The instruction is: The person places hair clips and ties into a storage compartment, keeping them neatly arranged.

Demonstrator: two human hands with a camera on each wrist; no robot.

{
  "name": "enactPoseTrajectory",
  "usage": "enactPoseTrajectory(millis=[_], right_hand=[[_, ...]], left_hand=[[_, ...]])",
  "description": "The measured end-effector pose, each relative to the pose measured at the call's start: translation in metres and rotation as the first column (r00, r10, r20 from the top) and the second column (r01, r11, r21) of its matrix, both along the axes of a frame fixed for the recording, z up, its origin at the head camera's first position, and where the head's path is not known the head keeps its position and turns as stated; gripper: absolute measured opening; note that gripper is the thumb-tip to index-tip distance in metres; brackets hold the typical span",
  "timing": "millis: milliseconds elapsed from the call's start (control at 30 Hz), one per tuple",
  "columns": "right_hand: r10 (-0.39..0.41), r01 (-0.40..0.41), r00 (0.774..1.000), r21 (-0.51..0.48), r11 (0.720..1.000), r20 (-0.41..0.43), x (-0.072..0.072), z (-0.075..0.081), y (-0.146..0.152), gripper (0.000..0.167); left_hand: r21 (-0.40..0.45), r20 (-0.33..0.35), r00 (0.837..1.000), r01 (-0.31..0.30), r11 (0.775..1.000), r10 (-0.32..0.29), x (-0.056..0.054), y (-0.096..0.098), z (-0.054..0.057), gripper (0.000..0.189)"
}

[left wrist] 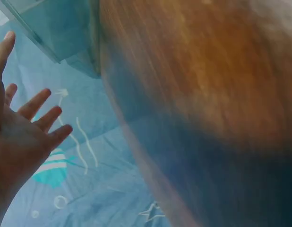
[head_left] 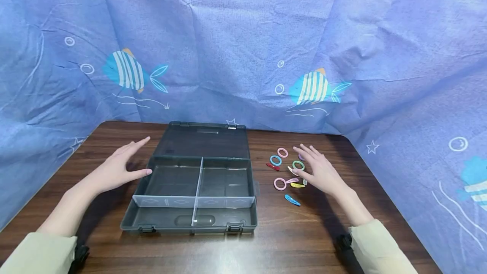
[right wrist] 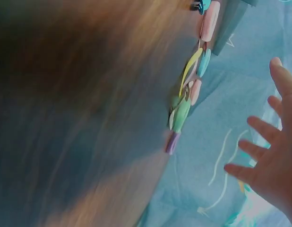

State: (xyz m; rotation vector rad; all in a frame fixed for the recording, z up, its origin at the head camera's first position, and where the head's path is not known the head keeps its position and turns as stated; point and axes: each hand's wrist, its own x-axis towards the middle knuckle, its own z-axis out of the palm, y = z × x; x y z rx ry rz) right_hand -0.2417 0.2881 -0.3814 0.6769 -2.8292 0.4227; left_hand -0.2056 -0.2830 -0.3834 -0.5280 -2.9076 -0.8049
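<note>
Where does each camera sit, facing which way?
Head: worn on the head, facing forward and down at the box and hair clips; left hand, right hand and sleeves show.
Left wrist: on that wrist, facing table, cloth and box; left hand shows.
Right wrist: on that wrist, facing table, cloth and hair clips; right hand shows.
Head and right wrist share the hair clips.

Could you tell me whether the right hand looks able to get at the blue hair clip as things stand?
Probably yes: the right hand holds nothing, and the blue hair clip lies on the table nearby with nothing covering it.
</note>
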Motion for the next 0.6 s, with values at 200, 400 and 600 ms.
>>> enactPoseTrajectory(millis=[200, 400, 600], right_hand=[[0.168, -0.153, 0.977, -0.117, 0.981, 0.130, -0.014, -0.006, -0.012, 0.068], [0.358, -0.339, 0.919, -0.131, 0.932, 0.165, -0.023, -0.016, -0.024, 0.064], [0.426, -0.417, 0.882, -0.087, 0.905, 0.203, -0.028, -0.025, -0.030, 0.051]], left_hand=[[0.208, 0.142, 0.987, 0.045, 0.977, -0.076, -0.009, -0.005, -0.006, 0.089], [0.331, 0.242, 0.955, 0.087, 0.940, -0.174, -0.017, -0.008, -0.013, 0.082], [0.389, 0.294, 0.929, 0.099, 0.916, -0.225, -0.019, -0.013, -0.019, 0.078]])
